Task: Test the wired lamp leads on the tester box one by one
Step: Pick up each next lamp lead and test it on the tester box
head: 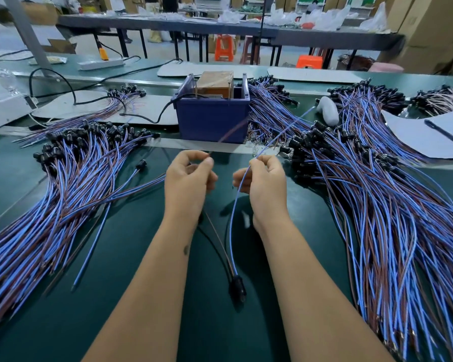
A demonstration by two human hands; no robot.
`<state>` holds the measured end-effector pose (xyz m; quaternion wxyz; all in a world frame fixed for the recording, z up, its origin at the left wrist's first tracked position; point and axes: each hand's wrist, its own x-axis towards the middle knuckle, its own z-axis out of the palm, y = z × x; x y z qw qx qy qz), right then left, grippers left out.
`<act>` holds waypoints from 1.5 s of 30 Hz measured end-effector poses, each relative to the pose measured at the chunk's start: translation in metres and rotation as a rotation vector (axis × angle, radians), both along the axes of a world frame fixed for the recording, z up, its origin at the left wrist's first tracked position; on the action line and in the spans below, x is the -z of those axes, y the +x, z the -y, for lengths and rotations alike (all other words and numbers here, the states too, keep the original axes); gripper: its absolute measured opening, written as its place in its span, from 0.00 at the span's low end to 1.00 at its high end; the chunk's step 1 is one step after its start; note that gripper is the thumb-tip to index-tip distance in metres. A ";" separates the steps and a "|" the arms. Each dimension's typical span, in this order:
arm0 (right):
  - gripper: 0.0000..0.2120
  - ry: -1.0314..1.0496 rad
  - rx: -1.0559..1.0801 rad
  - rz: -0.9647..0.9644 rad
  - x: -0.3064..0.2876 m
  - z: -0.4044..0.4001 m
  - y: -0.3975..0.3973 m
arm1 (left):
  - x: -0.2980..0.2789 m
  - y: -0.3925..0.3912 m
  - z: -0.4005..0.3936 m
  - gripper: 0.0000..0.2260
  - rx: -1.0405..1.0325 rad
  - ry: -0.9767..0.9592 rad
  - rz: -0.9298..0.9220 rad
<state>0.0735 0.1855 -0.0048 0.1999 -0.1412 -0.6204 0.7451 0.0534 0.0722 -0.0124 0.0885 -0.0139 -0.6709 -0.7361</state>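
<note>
Left hand (188, 176): pinches the brown wire (230, 133), which blurs toward the box.
Right hand (266, 178): pinches the blue wire (234, 218).
Lamp socket (237, 287): black, hanging low between the forearms where both wires meet.
Tester box (212, 118): blue, straight ahead beyond the hands.
Left pile (63, 184): wired leads fanned across the green table (147, 270).
Right pile (377, 205): more leads, just beside the right hand.
Far right: pen (443, 131) on paper (413, 134).

One view only, head-worn, wide-angle. It looks forward and steeply down onto the green desk (147, 296) from the near edge, close above it. The blue box (212, 118) sits centre frame, just beyond both forearms. Behind the box, well apart, the view reaches a long grey table (168, 23) and stacked cartons (429, 30).
</note>
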 end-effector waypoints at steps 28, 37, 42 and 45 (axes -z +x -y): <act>0.09 0.256 0.055 0.014 0.007 -0.007 -0.003 | 0.000 -0.023 0.013 0.12 -0.093 0.037 0.059; 0.09 0.277 0.056 0.038 0.009 -0.006 -0.008 | 0.004 -0.027 0.013 0.12 -0.075 0.039 0.067; 0.08 0.277 0.072 0.061 0.009 -0.006 -0.011 | 0.004 -0.028 0.013 0.11 -0.073 0.018 0.073; 0.08 0.272 0.092 0.068 0.010 -0.005 -0.010 | 0.005 -0.029 0.014 0.11 -0.075 -0.008 0.082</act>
